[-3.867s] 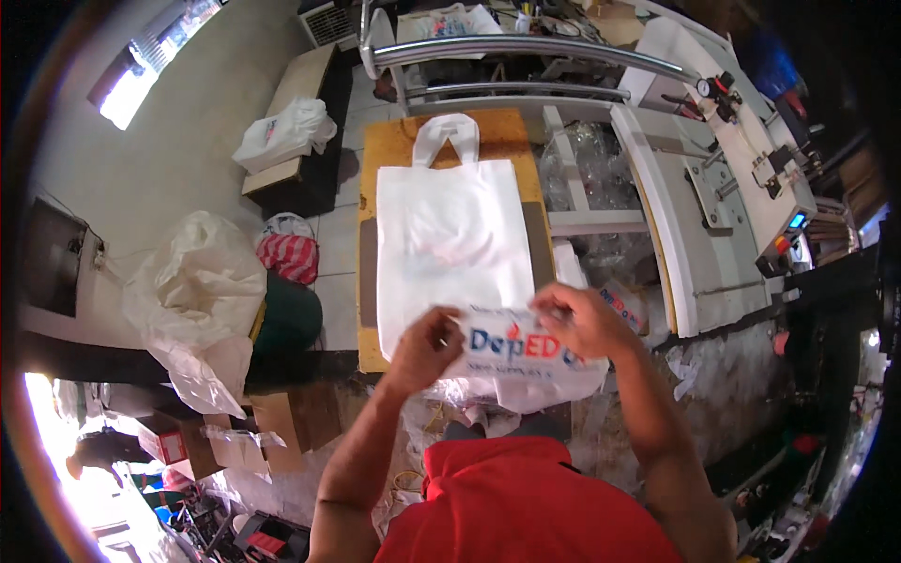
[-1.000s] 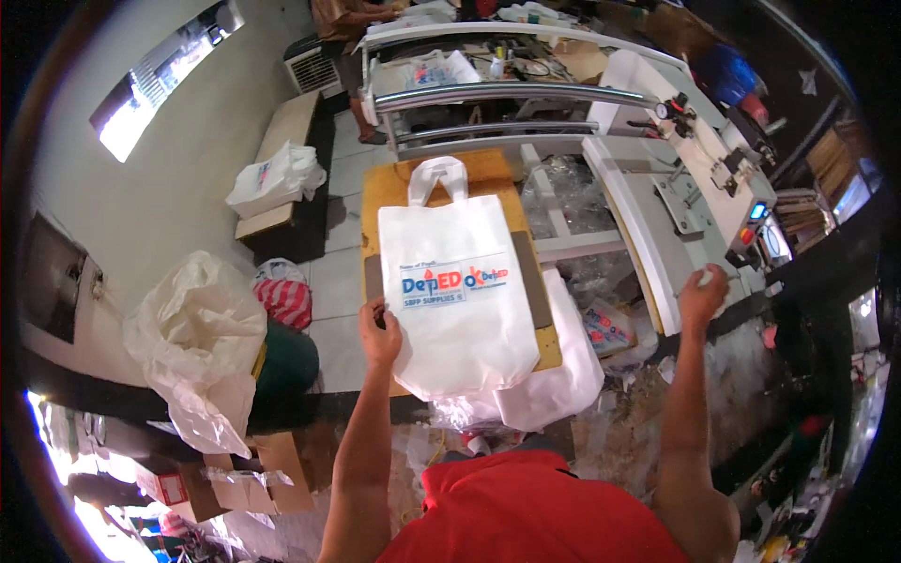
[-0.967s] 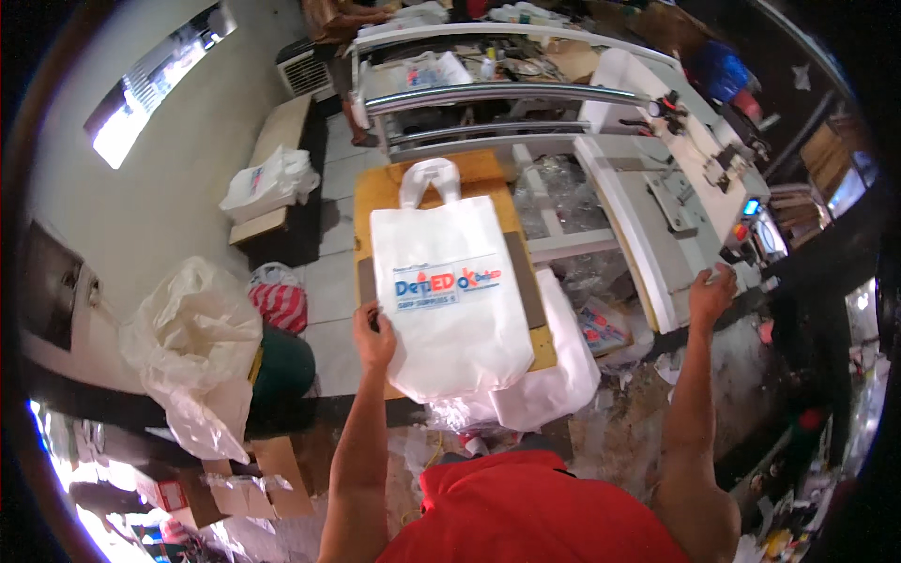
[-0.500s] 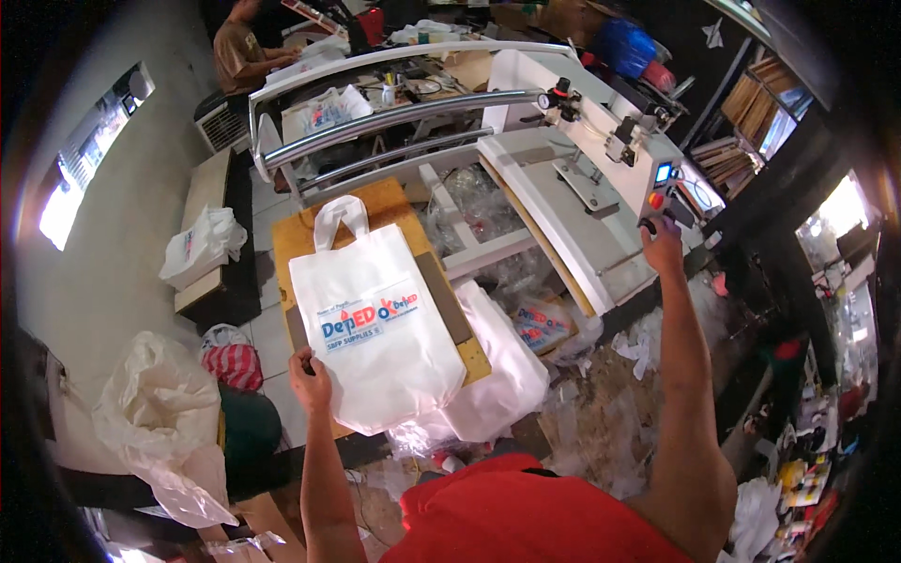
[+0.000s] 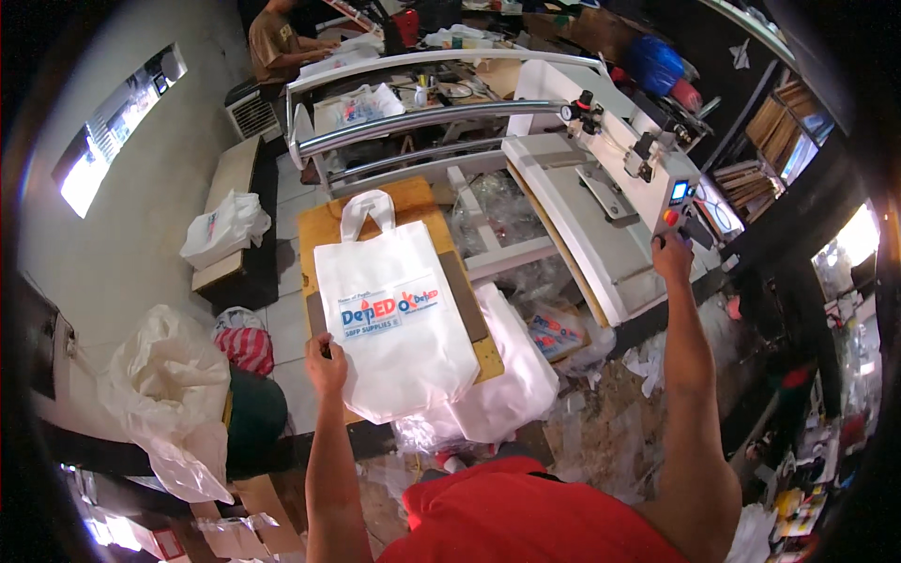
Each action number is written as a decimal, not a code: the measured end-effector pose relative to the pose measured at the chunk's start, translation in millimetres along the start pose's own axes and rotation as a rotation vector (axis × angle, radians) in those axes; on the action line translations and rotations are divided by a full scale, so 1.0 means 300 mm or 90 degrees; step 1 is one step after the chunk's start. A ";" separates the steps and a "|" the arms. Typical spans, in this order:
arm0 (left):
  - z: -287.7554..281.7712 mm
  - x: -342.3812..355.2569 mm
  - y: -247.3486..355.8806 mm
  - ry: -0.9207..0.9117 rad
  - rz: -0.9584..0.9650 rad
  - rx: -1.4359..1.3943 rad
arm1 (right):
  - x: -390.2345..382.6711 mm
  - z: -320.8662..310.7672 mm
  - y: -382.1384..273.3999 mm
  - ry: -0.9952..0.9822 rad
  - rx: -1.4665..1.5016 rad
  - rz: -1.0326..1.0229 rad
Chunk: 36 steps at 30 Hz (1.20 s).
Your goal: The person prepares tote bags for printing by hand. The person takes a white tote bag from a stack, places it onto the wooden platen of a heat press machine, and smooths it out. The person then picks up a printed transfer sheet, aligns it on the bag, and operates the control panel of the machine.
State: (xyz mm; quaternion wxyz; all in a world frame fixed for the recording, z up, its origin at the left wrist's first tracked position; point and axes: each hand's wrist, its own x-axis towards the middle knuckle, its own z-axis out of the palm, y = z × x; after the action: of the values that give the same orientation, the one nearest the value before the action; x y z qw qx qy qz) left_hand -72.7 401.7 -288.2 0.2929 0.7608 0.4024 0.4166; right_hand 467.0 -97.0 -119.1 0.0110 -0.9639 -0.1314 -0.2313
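A white fabric tote bag (image 5: 399, 361) lies flat on a wooden board (image 5: 419, 194), its looped handle toward the far side. A blue and red print crosses its middle. My left hand (image 5: 326, 363) is at the bag's left edge with its fingers curled; whether it pinches the edge is hidden. On the right my right hand (image 5: 673, 255) is closed at the lower front of the control panel (image 5: 678, 202) of a white heat press machine (image 5: 563, 202), just below a red button. What its fingers grip is hidden. The grey press plate stands right of the bag, apart from it.
More white bags (image 5: 507, 385) hang beside the board. Another white bag pile (image 5: 225, 228) rests on a bench at left. A large plastic sack (image 5: 174, 375) stands near left. A metal rail (image 5: 422, 122) spans the far side; a person (image 5: 275, 47) works beyond it.
The whole view has shifted, so the scene sits farther right. My right hand has closed and drawn in slightly below the red button. My left hand stays by the bag's edge.
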 end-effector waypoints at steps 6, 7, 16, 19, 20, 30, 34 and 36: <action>0.001 -0.002 -0.021 -0.010 0.025 -0.001 | -0.158 -0.169 -0.183 0.014 0.015 -0.062; -0.001 0.000 -0.017 -0.011 0.032 0.003 | -0.183 -0.182 -0.211 0.027 0.035 -0.092; 0.000 -0.001 -0.032 0.001 0.022 -0.011 | -0.373 -0.257 -0.485 0.039 0.287 -0.354; -0.002 0.002 -0.040 -0.008 0.000 -0.002 | -0.445 -0.270 -0.582 0.022 0.443 -0.406; 0.003 0.003 -0.030 -0.018 0.000 -0.009 | -0.464 -0.276 -0.616 0.019 0.446 -0.408; -0.070 0.046 -0.191 0.004 -0.135 -0.295 | -0.713 -0.422 -1.015 -0.017 0.490 -0.551; -0.149 -0.003 -0.195 0.059 -0.215 -0.451 | -0.749 -0.440 -1.051 -0.002 0.559 -0.584; -0.199 -0.076 -0.224 0.160 -0.300 -0.478 | -0.752 -0.426 -1.052 -0.055 0.599 -0.607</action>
State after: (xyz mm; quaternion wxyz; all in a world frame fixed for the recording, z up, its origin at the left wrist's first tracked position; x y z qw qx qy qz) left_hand -156.9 422.8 -321.0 0.5838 0.4333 0.4181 0.5447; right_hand 135.2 141.3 -118.8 0.3213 -0.7012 -0.6301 -0.0899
